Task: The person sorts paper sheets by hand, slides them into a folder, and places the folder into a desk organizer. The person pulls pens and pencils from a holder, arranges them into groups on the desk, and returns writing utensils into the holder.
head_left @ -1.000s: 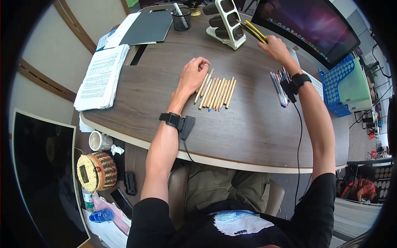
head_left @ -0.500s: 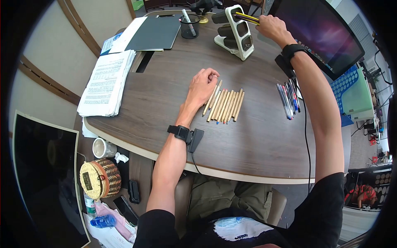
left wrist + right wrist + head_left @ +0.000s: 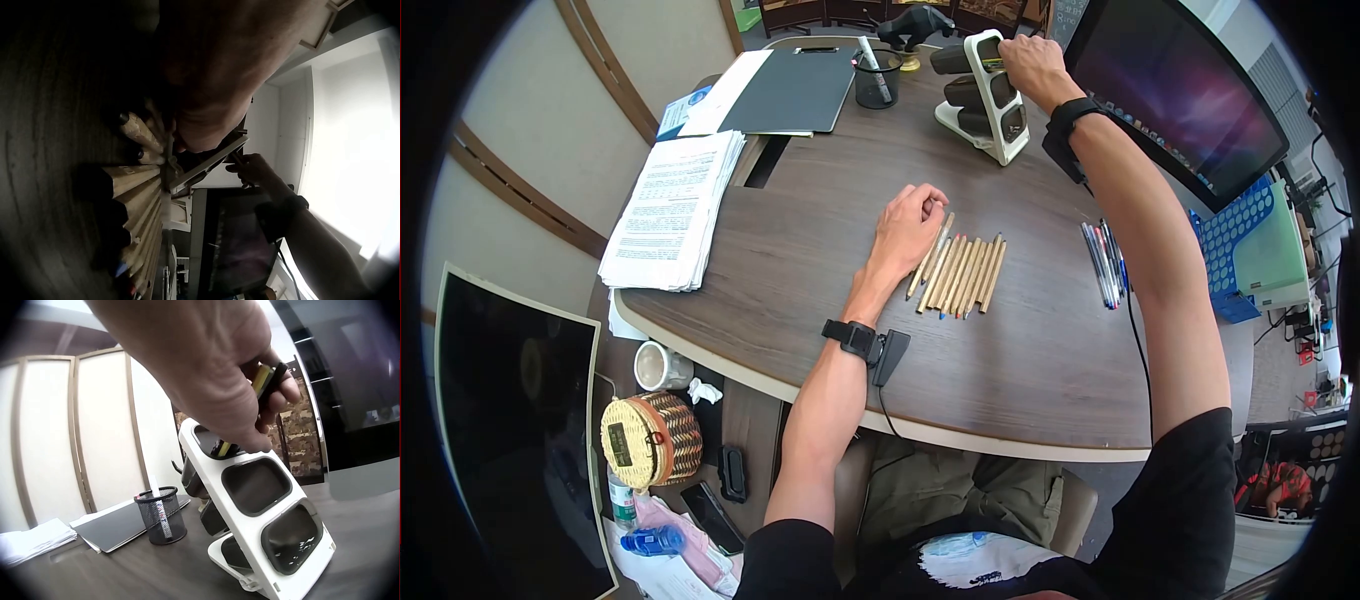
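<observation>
My right hand (image 3: 1032, 68) grips a few yellow and black pencils (image 3: 262, 379), their lower ends inside the top opening of a tilted white holder (image 3: 259, 520). Its middle and bottom openings show dark interiors in the right wrist view. On the desk, my left hand (image 3: 908, 232) rests with loosely curled fingers, right beside a row of natural-wood pencils (image 3: 966, 275). Nothing shows in its grasp, and it overlaps the upper ends of the leftmost pencils. Dark and coloured pencil tips point toward the left wrist camera.
Several pens (image 3: 1106, 265) lie under the right forearm. A mesh cup (image 3: 877, 88) with a marker stands left of the holder, near a dark clipboard (image 3: 795, 90) and a paper stack (image 3: 672, 210). A monitor (image 3: 1180, 90) stands close behind the right hand.
My right hand has carried the yellow and black pencils left and up to the holder, and their ends have gone into its top opening. The left hand stays beside the wooden pencils.
</observation>
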Motion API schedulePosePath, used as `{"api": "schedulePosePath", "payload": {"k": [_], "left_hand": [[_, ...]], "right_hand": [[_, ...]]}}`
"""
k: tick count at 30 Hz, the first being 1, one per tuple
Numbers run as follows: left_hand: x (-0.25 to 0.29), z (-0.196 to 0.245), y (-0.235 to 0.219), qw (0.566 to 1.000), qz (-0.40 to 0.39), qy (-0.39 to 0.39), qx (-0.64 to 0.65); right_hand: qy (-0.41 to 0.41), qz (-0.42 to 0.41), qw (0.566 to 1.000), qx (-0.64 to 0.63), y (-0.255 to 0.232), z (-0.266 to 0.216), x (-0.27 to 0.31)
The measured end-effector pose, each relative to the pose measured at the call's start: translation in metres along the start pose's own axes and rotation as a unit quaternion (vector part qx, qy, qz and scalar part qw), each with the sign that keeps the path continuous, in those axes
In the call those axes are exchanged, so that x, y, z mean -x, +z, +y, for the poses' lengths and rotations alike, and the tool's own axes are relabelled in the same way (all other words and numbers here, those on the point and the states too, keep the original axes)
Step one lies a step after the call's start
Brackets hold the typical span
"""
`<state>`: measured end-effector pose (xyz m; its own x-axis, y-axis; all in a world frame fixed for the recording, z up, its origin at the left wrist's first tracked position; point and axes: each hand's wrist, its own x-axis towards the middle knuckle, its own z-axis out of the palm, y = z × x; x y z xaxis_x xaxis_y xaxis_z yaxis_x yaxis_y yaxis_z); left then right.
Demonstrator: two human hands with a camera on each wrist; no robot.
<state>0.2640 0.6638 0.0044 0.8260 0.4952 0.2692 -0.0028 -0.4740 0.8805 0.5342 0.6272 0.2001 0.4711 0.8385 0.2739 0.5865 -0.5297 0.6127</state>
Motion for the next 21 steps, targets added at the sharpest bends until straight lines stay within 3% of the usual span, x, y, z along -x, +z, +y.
{"api": "schedulePosePath", "payload": {"k": [3, 10, 11, 12, 14, 16, 18, 21], "left_hand": [[0.0, 0.0, 0.0, 1.0, 0.002, 0.007, 0.007], [0.0, 0.0, -0.001, 1.0, -0.006, 0.003, 0.001], [-0.001, -0.002, 0.0, 1.0, -0.001, 0.004, 0.001], [-0.001, -0.002, 0.001, 1.0, 0.003, 0.004, 0.003], [-0.001, -0.002, 0.001, 1.0, -0.001, 0.007, 0.008], [-0.001, -0.002, 0.001, 1.0, 0.004, 0.008, -0.003], [-0.001, -0.002, 0.001, 1.0, -0.002, 0.008, 0.005], [-0.001, 0.0, 0.0, 1.0, 0.0, 0.01, -0.009]], "right_hand": [[-0.003, -0.015, 1.0, -0.013, 0.002, 0.002, 0.003], [0.009, -0.045, 0.98, -0.196, 0.0, 0.037, 0.047], [0.014, 0.01, 0.972, -0.235, 0.004, 0.045, 0.059], [0.019, 0.063, 0.96, -0.272, -0.001, 0.047, 0.074], [0.044, 0.032, 0.958, -0.281, -0.01, 0.061, 0.113], [0.106, 0.077, 0.935, -0.331, -0.007, 0.081, 0.155], [0.127, 0.061, 0.93, -0.339, 0.003, 0.1, 0.202], [0.197, -0.047, 0.917, -0.345, 0.047, 0.121, 0.274]]}}
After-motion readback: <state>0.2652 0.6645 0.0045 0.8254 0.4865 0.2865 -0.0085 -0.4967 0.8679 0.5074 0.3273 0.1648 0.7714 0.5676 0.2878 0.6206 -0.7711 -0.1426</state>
